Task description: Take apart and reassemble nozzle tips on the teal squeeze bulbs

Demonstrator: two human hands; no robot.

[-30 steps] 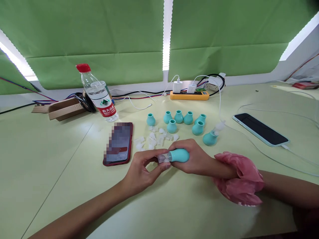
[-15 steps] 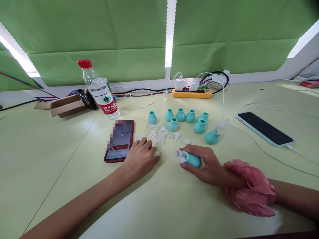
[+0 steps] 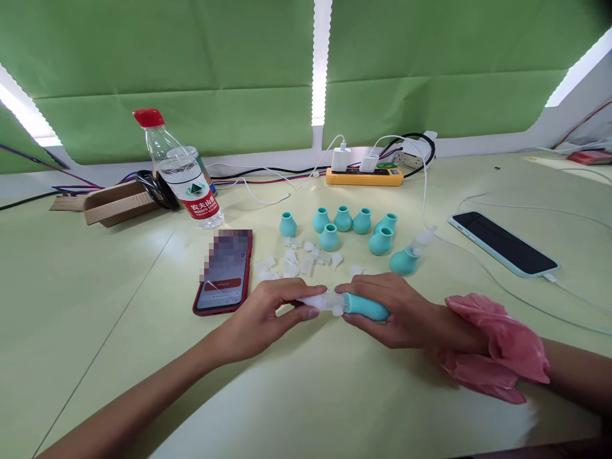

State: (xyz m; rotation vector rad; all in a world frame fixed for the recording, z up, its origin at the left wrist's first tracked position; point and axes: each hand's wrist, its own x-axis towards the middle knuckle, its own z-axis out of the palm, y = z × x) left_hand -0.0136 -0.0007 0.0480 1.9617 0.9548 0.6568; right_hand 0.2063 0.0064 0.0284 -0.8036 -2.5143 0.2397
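Note:
My right hand [image 3: 382,309] is closed round a teal squeeze bulb [image 3: 366,307] lying on its side, with a clear plastic connector [image 3: 338,302] in its neck. Between the thumb and fingers of my left hand [image 3: 268,312] is a white nozzle tip [image 3: 313,301], touching the connector's open end. Beyond the hands lie several loose clear and white pieces [image 3: 307,264]. Several teal bulbs [image 3: 329,237] stand upright behind them, necks up. To the right, a bulb [image 3: 404,261] leans over with a clear connector and tip [image 3: 423,241] fitted.
A phone in a red case [image 3: 222,274] lies left of the pieces, and a second phone [image 3: 504,244] is charging at the right. Farther back are a water bottle [image 3: 191,182], a cardboard tray [image 3: 122,203] and an orange power strip [image 3: 364,176]. A pink scrunchie-like wrap [image 3: 502,344] circles my right wrist.
My left hand has picked up a white nozzle tip from among the loose pieces and brought it against the connector. My right hand keeps hold of the bulb. The camera view has shifted slightly.

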